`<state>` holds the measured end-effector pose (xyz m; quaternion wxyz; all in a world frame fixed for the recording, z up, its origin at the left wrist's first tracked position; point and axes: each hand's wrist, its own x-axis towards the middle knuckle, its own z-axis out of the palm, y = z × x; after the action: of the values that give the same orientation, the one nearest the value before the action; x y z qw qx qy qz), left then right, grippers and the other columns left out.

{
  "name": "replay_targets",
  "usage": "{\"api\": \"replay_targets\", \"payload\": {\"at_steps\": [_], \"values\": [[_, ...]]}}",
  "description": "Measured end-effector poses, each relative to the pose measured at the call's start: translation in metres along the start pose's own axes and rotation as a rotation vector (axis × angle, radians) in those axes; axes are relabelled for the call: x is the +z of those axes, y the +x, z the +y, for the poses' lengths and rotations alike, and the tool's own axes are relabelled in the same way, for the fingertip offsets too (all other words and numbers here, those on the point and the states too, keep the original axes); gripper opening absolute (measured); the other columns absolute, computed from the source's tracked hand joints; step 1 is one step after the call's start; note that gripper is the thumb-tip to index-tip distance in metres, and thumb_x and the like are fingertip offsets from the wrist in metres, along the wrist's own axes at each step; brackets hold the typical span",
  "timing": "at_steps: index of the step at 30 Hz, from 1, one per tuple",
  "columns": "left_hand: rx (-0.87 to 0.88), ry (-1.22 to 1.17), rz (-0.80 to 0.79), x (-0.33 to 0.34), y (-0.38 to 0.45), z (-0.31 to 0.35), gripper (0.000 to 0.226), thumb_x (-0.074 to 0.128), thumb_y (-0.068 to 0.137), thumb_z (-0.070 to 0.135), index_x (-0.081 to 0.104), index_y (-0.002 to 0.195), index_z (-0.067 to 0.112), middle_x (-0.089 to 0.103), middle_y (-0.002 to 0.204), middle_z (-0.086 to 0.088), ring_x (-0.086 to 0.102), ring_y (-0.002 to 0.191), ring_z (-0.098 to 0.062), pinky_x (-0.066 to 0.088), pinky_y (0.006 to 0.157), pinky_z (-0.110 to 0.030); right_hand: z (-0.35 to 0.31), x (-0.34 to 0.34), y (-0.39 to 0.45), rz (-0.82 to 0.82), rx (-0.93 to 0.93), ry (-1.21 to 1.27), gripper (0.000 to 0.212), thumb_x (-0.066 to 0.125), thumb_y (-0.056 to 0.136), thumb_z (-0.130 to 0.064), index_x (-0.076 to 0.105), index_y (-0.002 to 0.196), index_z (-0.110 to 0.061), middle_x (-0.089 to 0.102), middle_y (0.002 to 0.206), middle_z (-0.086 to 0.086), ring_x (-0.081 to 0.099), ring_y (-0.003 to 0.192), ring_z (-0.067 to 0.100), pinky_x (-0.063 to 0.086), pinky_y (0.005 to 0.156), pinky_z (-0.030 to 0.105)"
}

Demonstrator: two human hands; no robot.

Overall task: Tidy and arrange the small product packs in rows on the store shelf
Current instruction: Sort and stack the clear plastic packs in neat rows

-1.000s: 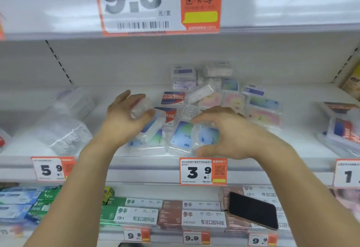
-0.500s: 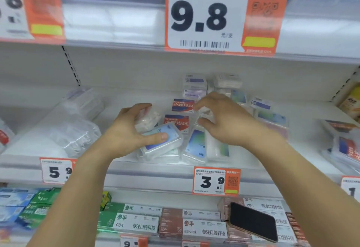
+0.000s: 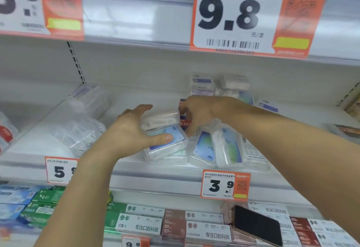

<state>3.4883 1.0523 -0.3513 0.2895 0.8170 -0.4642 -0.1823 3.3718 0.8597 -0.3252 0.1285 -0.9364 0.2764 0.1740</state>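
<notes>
Shelf [image 3: 155, 176] tagged "3.9": left hand [image 3: 132, 135] fingers grasp blue pack [image 3: 167, 139], right hand [image 3: 202, 112] fingers pinch red pack [image 3: 184, 124].

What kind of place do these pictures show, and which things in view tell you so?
Most likely a shop aisle for dental care goods. Printed price tags, such as the 9.8 tag and the 3.9 tag, hang on white shelf edges. Small clear product packs lie above, and boxed toothpaste is lined up below.
</notes>
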Motion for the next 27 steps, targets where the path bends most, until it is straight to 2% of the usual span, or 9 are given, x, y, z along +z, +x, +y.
{"api": "replay_targets", "payload": {"at_steps": [3,6,9,14,18,21,23,25,27], "values": [[-0.014,-0.009,-0.009,-0.002,-0.004,-0.002,0.091,0.073,0.057,0.071,0.042,0.136,0.040,0.052,0.131,0.006,0.053,0.113,-0.017,0.047,0.086,-0.030,0.002,0.000,0.001,-0.009,-0.008,-0.056,0.092,0.089,0.059,-0.054,0.053,0.137,-0.021,0.056,0.136,-0.006,0.058,0.116,0.021,0.049,0.101,0.041],[-0.016,-0.024,-0.011,-0.003,-0.007,-0.003,0.078,0.070,0.068,0.065,0.042,0.137,0.040,0.055,0.123,0.007,0.052,0.107,-0.013,0.043,0.081,-0.026,0.003,-0.003,-0.004,-0.026,-0.019,-0.083,0.070,0.088,0.068,-0.044,0.059,0.126,-0.020,0.056,0.132,-0.002,0.058,0.114,0.022,0.049,0.101,0.039],[-0.042,-0.044,-0.032,-0.005,-0.009,-0.001,0.073,0.066,0.079,0.056,0.037,0.143,0.037,0.055,0.114,0.003,0.053,0.101,-0.014,0.040,0.080,-0.025,0.005,-0.005,-0.006,-0.045,-0.014,-0.021,0.091,0.091,0.066,-0.038,0.045,0.141,-0.020,0.053,0.136,-0.003,0.055,0.119,0.021,0.047,0.104,0.037],[-0.089,-0.028,-0.030,-0.005,-0.006,-0.001,0.065,0.056,0.091,0.047,0.030,0.149,0.032,0.053,0.137,-0.003,0.051,0.121,-0.021,0.038,0.087,-0.026,0.011,-0.004,-0.006,-0.050,-0.011,0.031,0.082,0.095,0.059,-0.035,0.050,0.127,-0.025,0.059,0.122,-0.007,0.059,0.112,0.021,0.050,0.098,0.036],[-0.140,-0.075,-0.007,-0.003,-0.002,-0.003,0.061,0.051,0.095,0.044,0.028,0.150,0.032,0.048,0.142,-0.003,0.048,0.124,-0.024,0.038,0.090,-0.029,0.021,-0.014,-0.003,0.145,-0.059,0.153,0.068,0.094,0.058,-0.027,0.045,0.105,-0.034,0.057,0.107,-0.009,0.060,0.099,0.021,0.056,0.082,0.040],[-0.180,-0.070,0.014,-0.003,0.001,-0.005,0.056,0.045,0.099,0.038,0.025,0.150,0.032,0.045,0.145,-0.004,0.046,0.126,-0.029,0.037,0.092,-0.031,0.031,-0.033,0.005,0.339,-0.076,0.174,0.061,0.087,0.071,-0.024,0.051,0.120,-0.025,0.056,0.121,-0.002,0.055,0.101,0.018,0.045,0.080,0.029],[-0.200,-0.048,-0.003,-0.001,0.002,-0.007,0.055,0.040,0.101,0.036,0.020,0.152,0.033,0.041,0.149,-0.004,0.043,0.129,-0.030,0.035,0.095,-0.032,0.033,-0.037,0.013,0.276,-0.047,0.048,0.058,0.081,0.075,-0.024,0.055,0.127,-0.019,0.056,0.124,-0.004,0.055,0.102,0.016,0.047,0.085,0.029],[-0.197,-0.031,-0.029,-0.001,0.004,-0.009,0.055,0.036,0.102,0.033,0.015,0.153,0.034,0.037,0.152,-0.004,0.040,0.133,-0.029,0.032,0.099,-0.033,0.035,-0.032,0.025,0.149,-0.012,-0.070,0.050,0.079,0.076,-0.031,0.059,0.121,-0.021,0.060,0.120,-0.008,0.059,0.104,0.016,0.051,0.091,0.032],[-0.183,-0.022,-0.042,-0.002,0.005,-0.012,0.055,0.034,0.103,0.031,0.013,0.153,0.036,0.037,0.152,-0.004,0.039,0.133,-0.028,0.031,0.097,-0.031,0.035,-0.026,0.032,0.067,0.012,-0.023,0.060,0.081,0.072,-0.042,0.058,0.124,-0.026,0.061,0.121,-0.009,0.060,0.107,0.017,0.051,0.097,0.035]]}}
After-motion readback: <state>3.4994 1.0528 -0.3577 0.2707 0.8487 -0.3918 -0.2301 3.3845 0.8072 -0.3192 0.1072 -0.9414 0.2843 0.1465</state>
